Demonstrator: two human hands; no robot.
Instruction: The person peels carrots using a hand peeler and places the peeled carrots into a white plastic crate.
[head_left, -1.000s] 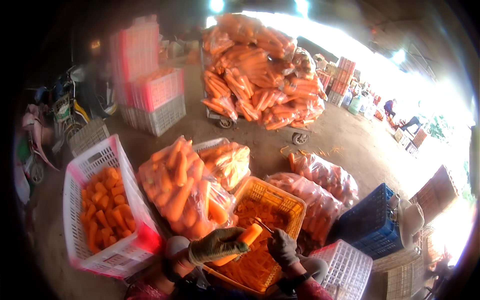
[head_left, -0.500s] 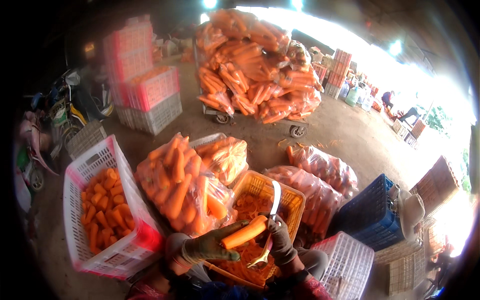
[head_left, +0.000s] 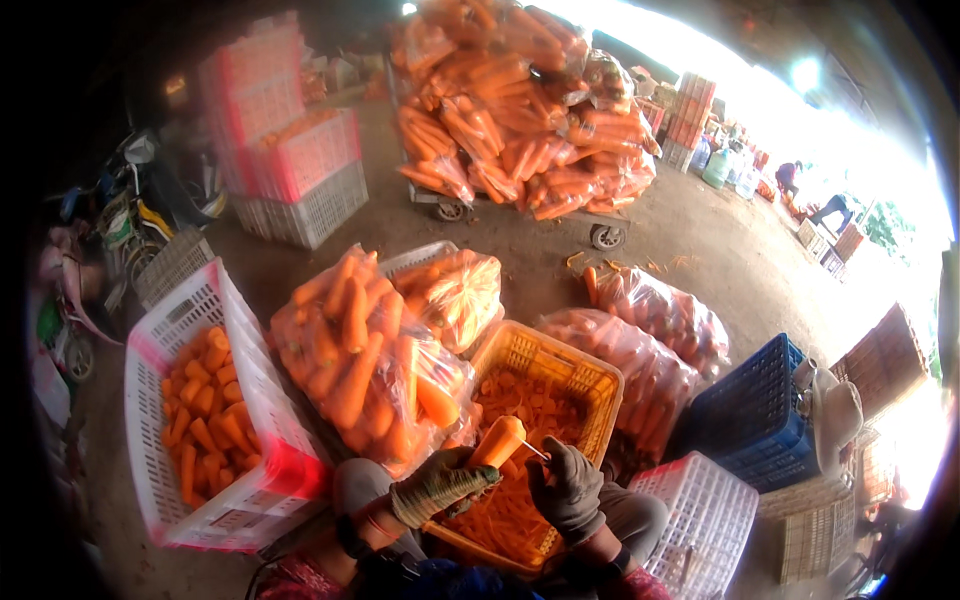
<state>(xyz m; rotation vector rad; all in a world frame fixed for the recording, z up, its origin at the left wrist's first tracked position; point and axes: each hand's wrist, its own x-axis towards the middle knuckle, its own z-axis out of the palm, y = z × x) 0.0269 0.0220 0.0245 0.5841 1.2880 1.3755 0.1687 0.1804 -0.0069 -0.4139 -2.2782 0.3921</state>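
Note:
Over the yellow crate (head_left: 590,372), my gloved left hand (head_left: 440,488) is wrapped round a peeled carrot (head_left: 497,443). The carrot tilts upward, with a flat pale face at its upper end. Closed round a knife is my gloved right hand (head_left: 568,494). Only a thin strip of the knife's blade (head_left: 536,450) shows, nearly edge-on at the carrot's upper end; its handle is hidden in my fist. Orange peelings (head_left: 505,520) lie in the crate under both hands.
On the left stands a white and pink crate (head_left: 262,400) of peeled carrot pieces (head_left: 205,400). Bags of carrots (head_left: 365,350) flank the yellow crate. A blue crate (head_left: 740,410) and white crate (head_left: 695,520) stand right. A loaded cart (head_left: 530,120) is ahead.
The carrot has tipped more upright in my left hand. My right hand has turned the knife down from upright, bringing its blade to the carrot's end.

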